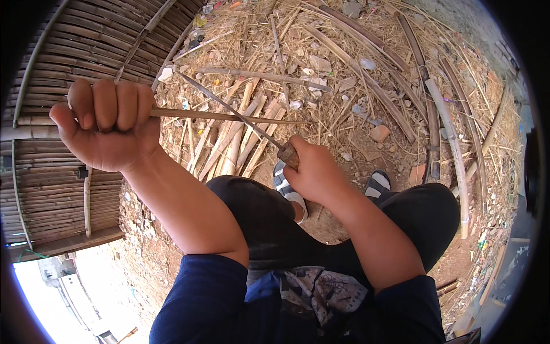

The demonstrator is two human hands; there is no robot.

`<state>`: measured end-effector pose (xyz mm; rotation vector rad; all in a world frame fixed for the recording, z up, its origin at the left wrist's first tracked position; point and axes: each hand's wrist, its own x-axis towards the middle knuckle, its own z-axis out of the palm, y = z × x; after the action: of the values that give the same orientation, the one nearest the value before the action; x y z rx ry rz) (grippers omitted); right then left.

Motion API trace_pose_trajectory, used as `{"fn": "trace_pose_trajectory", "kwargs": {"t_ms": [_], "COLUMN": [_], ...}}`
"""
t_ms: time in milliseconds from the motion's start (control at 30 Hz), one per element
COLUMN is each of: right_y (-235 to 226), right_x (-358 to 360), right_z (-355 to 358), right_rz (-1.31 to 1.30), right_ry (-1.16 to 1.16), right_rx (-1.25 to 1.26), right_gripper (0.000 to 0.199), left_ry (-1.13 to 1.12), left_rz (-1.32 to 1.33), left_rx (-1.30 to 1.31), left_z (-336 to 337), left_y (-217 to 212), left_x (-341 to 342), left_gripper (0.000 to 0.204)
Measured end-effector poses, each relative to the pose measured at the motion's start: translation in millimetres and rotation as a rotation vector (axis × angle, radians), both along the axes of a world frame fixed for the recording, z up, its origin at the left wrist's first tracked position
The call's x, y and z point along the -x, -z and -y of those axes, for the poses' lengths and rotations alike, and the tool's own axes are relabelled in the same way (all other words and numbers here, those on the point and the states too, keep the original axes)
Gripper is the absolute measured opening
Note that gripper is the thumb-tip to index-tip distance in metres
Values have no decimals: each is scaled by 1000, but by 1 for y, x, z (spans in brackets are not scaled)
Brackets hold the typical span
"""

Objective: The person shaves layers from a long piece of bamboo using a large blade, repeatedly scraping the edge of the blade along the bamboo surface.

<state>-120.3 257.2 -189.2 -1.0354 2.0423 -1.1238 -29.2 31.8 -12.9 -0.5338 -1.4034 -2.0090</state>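
Observation:
My left hand [112, 126], raised at the left, is closed around a thin bamboo strip [200, 114]. The strip runs rightward from the fist and narrows to a tip in front of my right hand. My right hand [315, 172] grips the wooden handle of a long knife [252, 125]. Its narrow, dark blade points up and to the left, crossing the strip near the middle of the view. Whether blade and strip touch, I cannot tell. Below the crossing lies a pile of split bamboo pieces [232, 146] on the ground.
A slatted bamboo wall [80, 63] rises at the left. Bamboo poles [372, 86] and a pale pole [450, 137] lie to the right among straw, stones and litter. My sandalled feet [285, 183] rest on the dirt below my bent knees. A grey wall [475, 23] stands at the upper right.

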Motion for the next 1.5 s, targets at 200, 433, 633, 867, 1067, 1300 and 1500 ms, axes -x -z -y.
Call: {"fn": "trace_pose_trajectory", "kwargs": {"t_ms": [200, 433, 633, 867, 1067, 1300, 1500], "right_y": [-36, -8, -40, 104, 14, 52, 5], "right_x": [-7, 9, -5, 29, 3, 6, 8], "right_z": [-1, -2, -4, -15, 11, 7, 12], "right_rz": [1, -60, -19, -35, 121, -17, 63], "right_ry": [36, 14, 63, 105, 145, 59, 63], "right_rx": [99, -26, 197, -445, -13, -213, -104], "right_gripper": [28, 31, 27, 35, 37, 33, 34], "left_ry": [22, -5, 1, 102, -55, -266, -221], "left_rz": [-5, -36, -17, 1, 16, 56, 27], "left_rx": [72, 65, 96, 130, 63, 25, 15], "left_z": [-1, -6, -10, -14, -10, -2, 5], "left_y": [-5, -1, -7, -5, -7, -3, -2], "left_x": [-4, 4, 1, 11, 6, -9, -10], "left_gripper": [40, 39, 39, 37, 38, 37, 37]}}
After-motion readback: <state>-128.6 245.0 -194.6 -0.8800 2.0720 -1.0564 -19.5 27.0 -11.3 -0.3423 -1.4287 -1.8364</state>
